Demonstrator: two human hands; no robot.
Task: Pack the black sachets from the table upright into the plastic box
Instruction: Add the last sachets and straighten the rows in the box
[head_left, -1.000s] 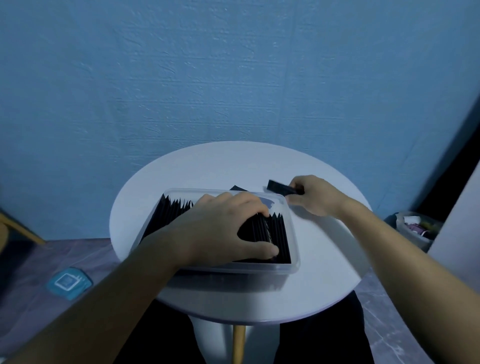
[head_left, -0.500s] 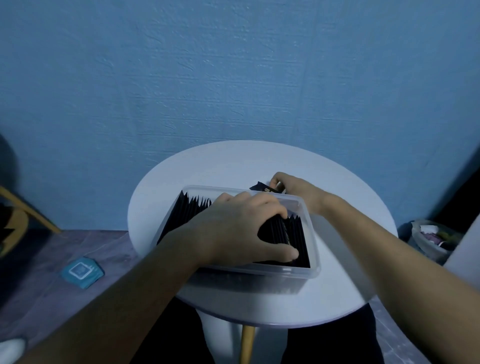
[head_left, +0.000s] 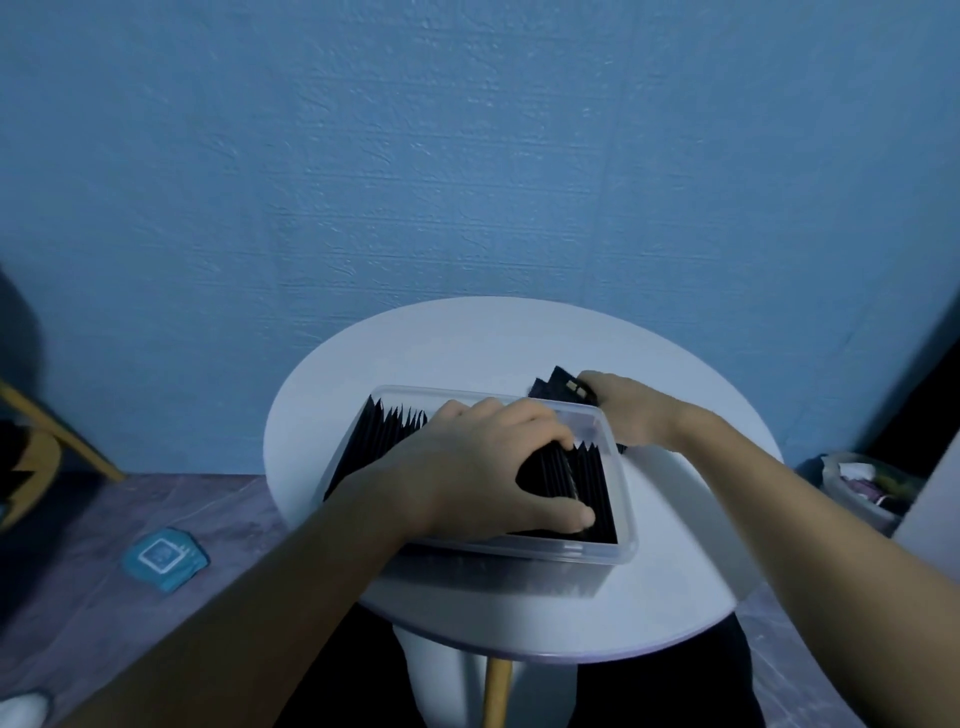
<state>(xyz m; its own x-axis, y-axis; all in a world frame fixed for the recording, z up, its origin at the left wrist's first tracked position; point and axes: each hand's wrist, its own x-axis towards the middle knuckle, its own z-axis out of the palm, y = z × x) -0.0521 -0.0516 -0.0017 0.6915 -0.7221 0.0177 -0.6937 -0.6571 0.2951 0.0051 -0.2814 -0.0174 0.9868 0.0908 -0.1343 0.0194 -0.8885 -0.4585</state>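
L hand (head_left: 488, 467) sits on the packed sachets (head_left: 592, 478) in the plastic box (head_left: 626, 551), fingers curled over their top edges, thumb on the near side, gripping the row. R hand (head_left: 628, 415) pinches a loose sachet (head_left: 558, 384) just past the box's far-right corner, over the counter (head_left: 467, 343). Looks like the insert step: next move prob needs that sachet turned upright & slid in beside the L fingers w/o tipping its neighbours
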